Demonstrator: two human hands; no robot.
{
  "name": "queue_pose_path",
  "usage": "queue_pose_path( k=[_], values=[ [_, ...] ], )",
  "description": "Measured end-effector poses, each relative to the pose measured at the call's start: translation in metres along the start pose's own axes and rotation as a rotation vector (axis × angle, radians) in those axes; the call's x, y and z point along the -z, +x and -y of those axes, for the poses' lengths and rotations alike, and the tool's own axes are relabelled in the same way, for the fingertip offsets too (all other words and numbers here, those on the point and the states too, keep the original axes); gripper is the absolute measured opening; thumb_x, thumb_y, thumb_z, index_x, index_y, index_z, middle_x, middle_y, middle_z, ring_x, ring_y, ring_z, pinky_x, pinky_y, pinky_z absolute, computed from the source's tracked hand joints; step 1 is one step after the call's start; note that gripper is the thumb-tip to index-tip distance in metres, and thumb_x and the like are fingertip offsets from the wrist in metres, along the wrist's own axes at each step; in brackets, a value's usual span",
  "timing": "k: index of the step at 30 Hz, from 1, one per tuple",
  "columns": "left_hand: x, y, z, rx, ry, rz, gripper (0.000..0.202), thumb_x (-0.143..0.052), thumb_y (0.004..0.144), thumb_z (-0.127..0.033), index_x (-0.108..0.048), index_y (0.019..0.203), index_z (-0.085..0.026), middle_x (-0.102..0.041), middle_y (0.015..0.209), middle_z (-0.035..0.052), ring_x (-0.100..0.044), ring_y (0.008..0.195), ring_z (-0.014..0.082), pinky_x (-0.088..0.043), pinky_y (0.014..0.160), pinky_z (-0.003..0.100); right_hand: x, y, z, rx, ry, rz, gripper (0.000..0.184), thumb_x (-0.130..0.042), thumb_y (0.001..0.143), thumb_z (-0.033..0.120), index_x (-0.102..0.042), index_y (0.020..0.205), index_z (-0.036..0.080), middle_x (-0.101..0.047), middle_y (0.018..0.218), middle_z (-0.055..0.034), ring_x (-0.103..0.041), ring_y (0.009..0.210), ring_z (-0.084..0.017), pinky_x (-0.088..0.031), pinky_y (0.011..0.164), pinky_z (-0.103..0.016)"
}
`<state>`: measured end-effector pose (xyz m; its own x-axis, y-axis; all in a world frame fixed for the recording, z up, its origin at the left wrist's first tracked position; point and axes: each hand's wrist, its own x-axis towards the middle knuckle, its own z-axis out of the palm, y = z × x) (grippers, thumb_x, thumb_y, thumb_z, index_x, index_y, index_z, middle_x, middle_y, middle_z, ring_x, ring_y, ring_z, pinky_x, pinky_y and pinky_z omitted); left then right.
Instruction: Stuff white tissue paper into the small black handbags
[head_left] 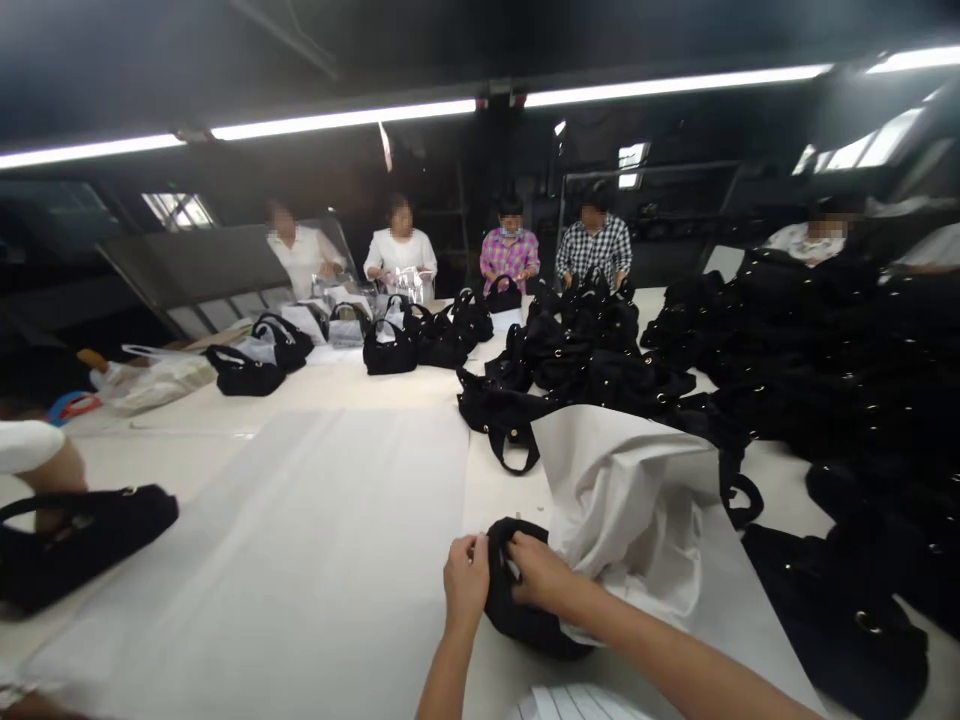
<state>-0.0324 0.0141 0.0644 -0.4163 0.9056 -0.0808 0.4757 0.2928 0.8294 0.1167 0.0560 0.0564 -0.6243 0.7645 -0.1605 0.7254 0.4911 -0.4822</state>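
In front of me a black handbag point(529, 622) lies on the table, with a crumpled whitish sheet of fabric or lining point(637, 500) spread beside and behind it. My left hand point(466, 582) pinches the bag's left edge, thumb and fingers closed on the black cloth. Across from it, my right hand point(541, 574) has its fingers curled at the bag's opening, gripping the black material. Its fingertips are partly hidden by the bag. Another black bag with a looped handle point(516, 460) lies just beyond.
A big heap of black bags point(810, 340) fills the right side. White sheeting point(300, 540) covers the table to my left. At the left edge a co-worker's arm point(56, 470) reaches into a black bag point(82, 550). Several people work along the far side, near finished-looking bags point(390, 350).
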Motion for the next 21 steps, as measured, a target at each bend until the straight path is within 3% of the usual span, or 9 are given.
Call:
queue_pose_path(
  k=[3, 6, 8, 10, 14, 18, 21],
  values=[
    [-0.007, 0.002, 0.036, 0.01, -0.173, 0.109, 0.037, -0.057, 0.069, -0.035, -0.063, 0.099, -0.015, -0.064, 0.099, 0.0117, -0.062, 0.087, 0.0226, -0.05, 0.079, 0.034, -0.003, 0.015, -0.001, -0.062, -0.147, 0.043, 0.029, -0.064, 0.066, 0.016, -0.068, 0.094, 0.011, -0.064, 0.105, -0.0156, -0.061, 0.093, -0.027, -0.047, 0.08, -0.033],
    [-0.017, -0.01, 0.056, 0.041, -0.351, 0.28, 0.074, -0.07, 0.058, -0.034, -0.047, 0.126, -0.016, -0.066, 0.092, 0.0071, -0.064, 0.076, 0.0209, -0.051, 0.067, 0.03, -0.012, 0.025, 0.004, -0.095, -0.256, 0.038, 0.027, -0.059, 0.073, 0.012, -0.069, 0.097, 0.005, -0.066, 0.102, -0.0206, -0.064, 0.088, -0.03, -0.048, 0.074, -0.035],
    [-0.021, -0.019, 0.054, 0.049, -0.353, 0.246, 0.075, -0.071, 0.062, -0.041, -0.042, 0.127, -0.018, -0.068, 0.089, 0.0054, -0.065, 0.076, 0.0217, -0.051, 0.068, 0.03, -0.018, 0.029, 0.006, -0.078, -0.285, 0.021, 0.027, -0.052, 0.078, 0.009, -0.068, 0.099, 0.004, -0.067, 0.098, -0.0204, -0.064, 0.087, -0.03, -0.047, 0.074, -0.036],
    [-0.023, -0.024, 0.043, 0.048, -0.275, 0.153, 0.058, -0.061, 0.073, -0.05, -0.046, 0.12, -0.02, -0.069, 0.089, 0.0054, -0.067, 0.081, 0.0231, -0.05, 0.073, 0.031, -0.022, 0.031, 0.006, -0.055, -0.287, -0.003, 0.027, -0.046, 0.082, 0.007, -0.068, 0.097, 0.006, -0.068, 0.096, -0.0183, -0.065, 0.087, -0.029, -0.047, 0.075, -0.035],
    [-0.027, -0.023, 0.026, 0.004, -0.195, 0.05, 0.047, -0.05, 0.08, -0.054, -0.046, 0.114, -0.022, -0.069, 0.097, 0.0079, -0.067, 0.093, 0.0252, -0.049, 0.081, 0.034, -0.021, 0.027, -0.002, -0.132, -0.222, -0.052, 0.021, -0.051, 0.079, 0.011, -0.067, 0.092, 0.009, -0.069, 0.096, -0.0151, -0.065, 0.087, -0.027, -0.047, 0.078, -0.033],
    [-0.027, -0.02, 0.038, -0.016, -0.221, 0.129, 0.061, -0.063, 0.069, -0.045, -0.04, 0.121, -0.023, -0.069, 0.099, 0.0063, -0.068, 0.089, 0.0244, -0.049, 0.078, 0.032, -0.017, 0.015, -0.004, -0.143, -0.122, -0.049, 0.035, -0.066, 0.064, 0.016, -0.065, 0.099, 0.012, -0.068, 0.102, -0.0133, -0.065, 0.091, -0.029, -0.049, 0.077, -0.033],
    [-0.025, -0.023, 0.047, -0.009, -0.199, 0.148, 0.058, -0.06, 0.069, -0.038, -0.038, 0.12, -0.026, -0.069, 0.088, 0.0011, -0.068, 0.078, 0.0228, -0.048, 0.07, 0.03, -0.017, 0.011, 0.003, -0.076, -0.132, -0.013, 0.035, -0.068, 0.064, 0.019, -0.065, 0.098, 0.013, -0.068, 0.101, -0.0139, -0.066, 0.088, -0.029, -0.05, 0.074, -0.033]
  ],
)
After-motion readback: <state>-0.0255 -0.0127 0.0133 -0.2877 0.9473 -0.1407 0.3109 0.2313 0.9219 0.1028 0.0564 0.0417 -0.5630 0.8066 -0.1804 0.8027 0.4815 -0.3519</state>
